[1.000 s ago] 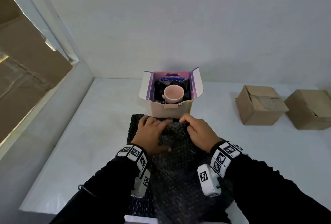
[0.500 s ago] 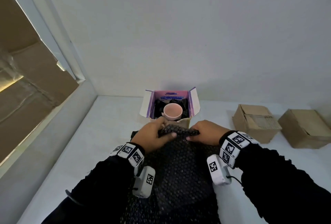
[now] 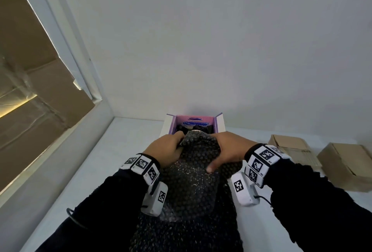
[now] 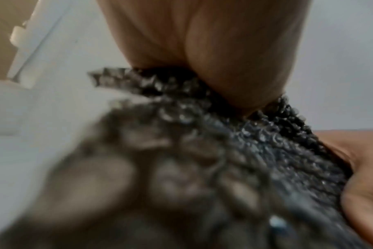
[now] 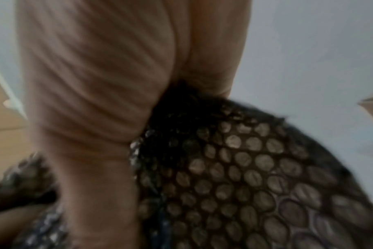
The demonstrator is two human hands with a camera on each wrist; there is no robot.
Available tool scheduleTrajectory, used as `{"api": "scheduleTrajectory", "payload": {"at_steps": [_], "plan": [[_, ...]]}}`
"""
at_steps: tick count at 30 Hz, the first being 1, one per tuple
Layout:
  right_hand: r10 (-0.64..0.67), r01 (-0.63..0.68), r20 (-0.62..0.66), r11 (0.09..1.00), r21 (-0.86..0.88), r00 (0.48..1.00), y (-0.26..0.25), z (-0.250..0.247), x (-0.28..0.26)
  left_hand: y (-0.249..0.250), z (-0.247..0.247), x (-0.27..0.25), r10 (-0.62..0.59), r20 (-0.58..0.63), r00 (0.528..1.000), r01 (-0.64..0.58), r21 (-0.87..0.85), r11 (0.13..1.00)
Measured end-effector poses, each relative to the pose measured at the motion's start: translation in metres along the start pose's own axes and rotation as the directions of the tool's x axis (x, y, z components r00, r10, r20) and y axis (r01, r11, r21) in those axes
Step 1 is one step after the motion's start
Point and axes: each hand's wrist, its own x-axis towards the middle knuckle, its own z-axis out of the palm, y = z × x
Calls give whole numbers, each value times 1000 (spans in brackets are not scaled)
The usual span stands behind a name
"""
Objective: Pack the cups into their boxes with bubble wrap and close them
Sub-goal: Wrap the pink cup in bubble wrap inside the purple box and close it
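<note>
A sheet of black bubble wrap (image 3: 193, 181) is held up off the white table (image 3: 96, 171), between me and the open box. My left hand (image 3: 167, 151) grips its upper left edge, and my right hand (image 3: 227, 151) grips its upper right edge with the thumb pressed on the front. The open box (image 3: 219, 123) with purple inner flaps stands just behind the wrap. The cup inside is hidden by the raised sheet. In the left wrist view the wrap (image 4: 256, 143) is pinched under the left hand (image 4: 202, 50). In the right wrist view the right hand (image 5: 100, 84) holds the wrap (image 5: 245, 176).
Two brown cardboard boxes, one (image 3: 291, 149) nearer and one (image 3: 346, 163) farther right, sit on the table's right side. A white wall rises right behind the open box. A window frame (image 3: 66, 54) and a ledge run along the left.
Both hands have lifted the bubble wrap's far edge from the table up in front of the box. The pink cup, seen earlier, is now covered. The view has tilted upward.
</note>
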Motion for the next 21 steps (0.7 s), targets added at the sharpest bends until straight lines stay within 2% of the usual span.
{"api": "scheduleTrajectory", "payload": {"at_steps": [3,6,8,12,16,18,19,21], "plan": [[66,-47,42,934,-353,997,3,-4,15,8,-9,2,13,36,999,-20,195,981],[53,-39,18,879,-475,998,0,-11,25,14,-11,9,-29,112,993,-19,403,915],[22,-3,39,895,-447,999,-1,-18,33,5,-10,14,-47,58,997,22,381,924],[-16,38,68,942,-334,998,-6,-37,49,-22,-11,22,-119,51,992,113,104,988],[-86,90,27,957,-277,996,-16,-56,68,-41,-12,29,-181,-40,983,178,-66,982],[-72,88,73,964,-251,995,-18,-65,74,-47,-10,29,-202,-99,974,195,-78,978],[-66,91,92,948,-306,994,-17,-68,80,-49,-9,29,-204,-123,971,198,-55,979],[-107,137,88,848,-513,990,-14,-67,93,-48,-9,28,-213,-126,969,224,78,971]]}}
